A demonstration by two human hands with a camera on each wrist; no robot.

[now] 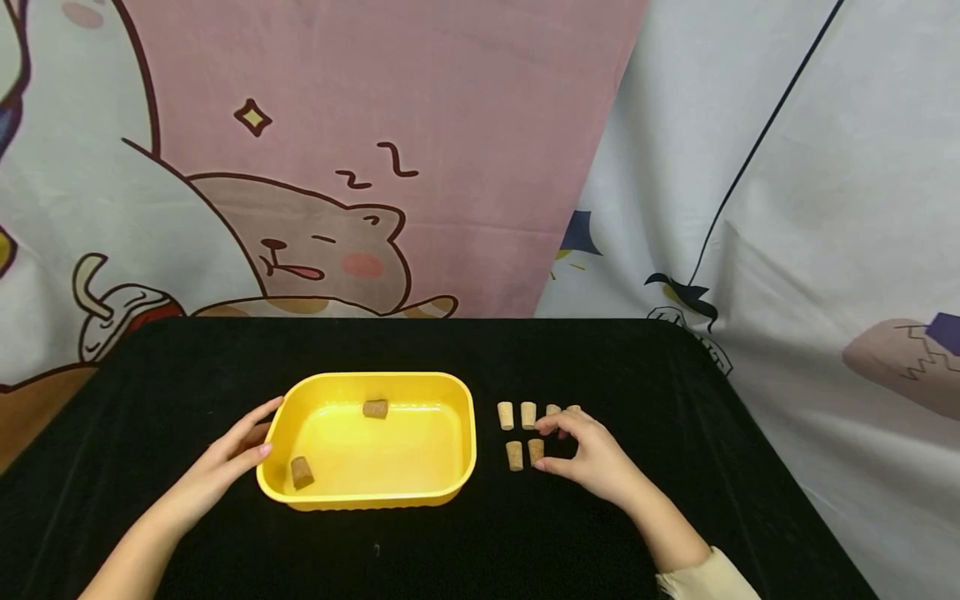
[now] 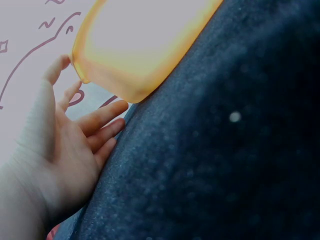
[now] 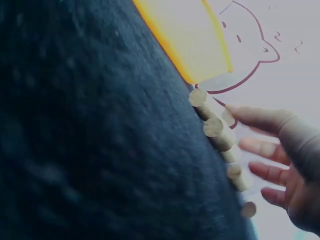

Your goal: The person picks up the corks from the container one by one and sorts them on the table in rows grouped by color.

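Observation:
My left hand is at the left end of a yellow plastic tray, fingertips and thumb against its rim, fingers fairly straight. Inside the tray lie two brown corks: one cork near the back wall, another cork by the left front corner. My right hand reaches over two rows of tapered corks right of the tray. Its thumb and index finger are spread around the front-row cork, thumb tip at its base. Beside that stands a paler cork. The hand partly hides back-row corks.
The back row includes a light cork and its neighbour cork, close to the tray's right end. A black cloth covers the table. Behind its far edge hangs a printed curtain with a sleeping bear.

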